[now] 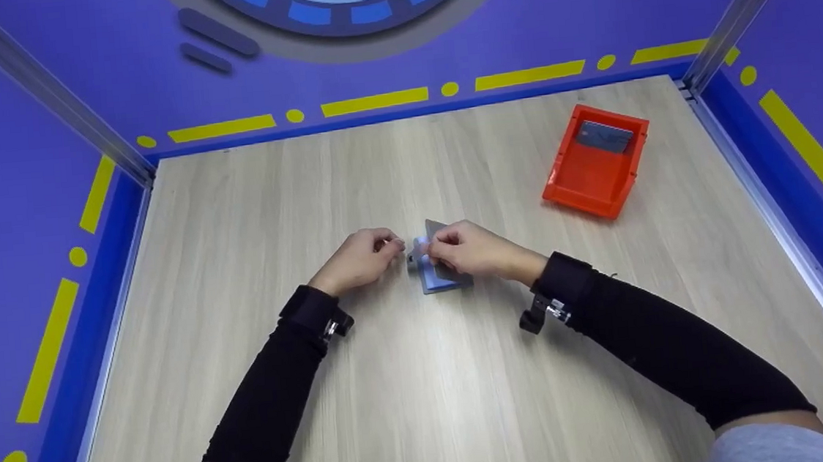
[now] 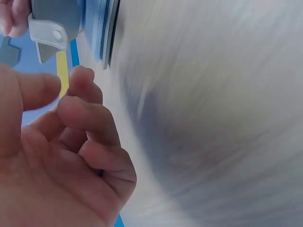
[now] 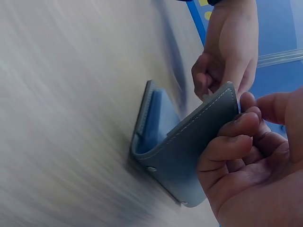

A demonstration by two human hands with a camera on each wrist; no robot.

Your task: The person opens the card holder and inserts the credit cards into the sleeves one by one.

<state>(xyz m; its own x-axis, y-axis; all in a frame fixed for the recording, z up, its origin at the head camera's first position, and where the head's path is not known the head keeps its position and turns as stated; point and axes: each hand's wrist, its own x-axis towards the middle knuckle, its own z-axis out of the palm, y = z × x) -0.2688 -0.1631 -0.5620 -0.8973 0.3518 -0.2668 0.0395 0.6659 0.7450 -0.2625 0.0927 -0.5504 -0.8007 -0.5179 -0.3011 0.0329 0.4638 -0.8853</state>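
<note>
A grey card wallet [image 3: 182,163] stands part-way unfolded on the table in the right wrist view, its cover tilted up at an angle. Bluish clear card sleeves [image 2: 96,30] show inside it, and a snap strap [image 2: 47,34] sticks out from one side. My right hand [image 1: 475,248] pinches the edge of the raised cover between thumb and fingers. Just left of the strap, my left hand [image 1: 361,261] hovers with loosely bent fingers, apart from the wallet and holding nothing visible.
An orange-red open bin [image 1: 555,192] stands at the back right of the wooden table [image 1: 269,198]. Inside it, a grey card [image 1: 604,136] leans near the far end. Blue-purple panels [image 1: 384,71] border the table at the back and sides.
</note>
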